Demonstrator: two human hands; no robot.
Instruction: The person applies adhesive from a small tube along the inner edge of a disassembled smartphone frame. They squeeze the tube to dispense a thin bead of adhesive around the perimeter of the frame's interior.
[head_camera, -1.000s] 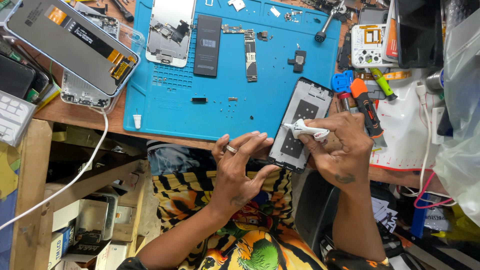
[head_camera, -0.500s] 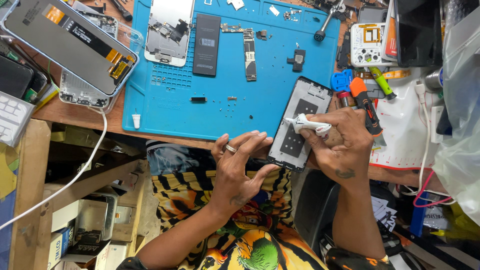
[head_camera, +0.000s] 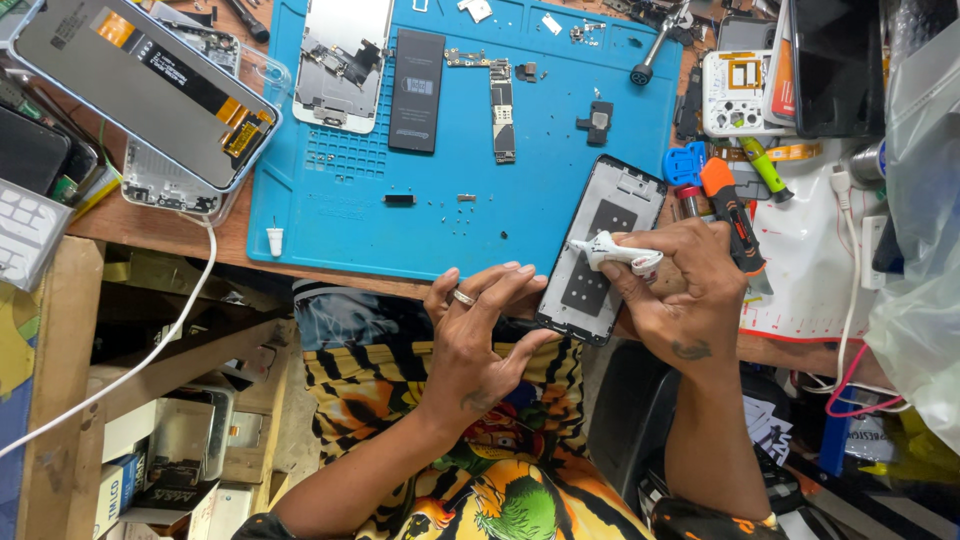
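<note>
Blue mat (head_camera: 350, 215) on bench | left hand (head_camera: 478, 340) open, fingertips touching phone frame (head_camera: 602, 250) at bench's near edge | right hand (head_camera: 680, 290) pinching white tube (head_camera: 612, 250) over frame

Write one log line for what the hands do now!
left hand: steadies phone frame | right hand: holds white tube over frame | blue mat: parts spread

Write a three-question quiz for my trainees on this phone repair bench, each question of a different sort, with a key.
1. True or false: the right hand holds a small white tube over the phone frame.
2. Which hand steadies the frame's lower edge? A. left hand B. right hand
3. Fill in: the black battery lies on the ___ mat.

Key: 1 true; 2 A; 3 blue.
</note>
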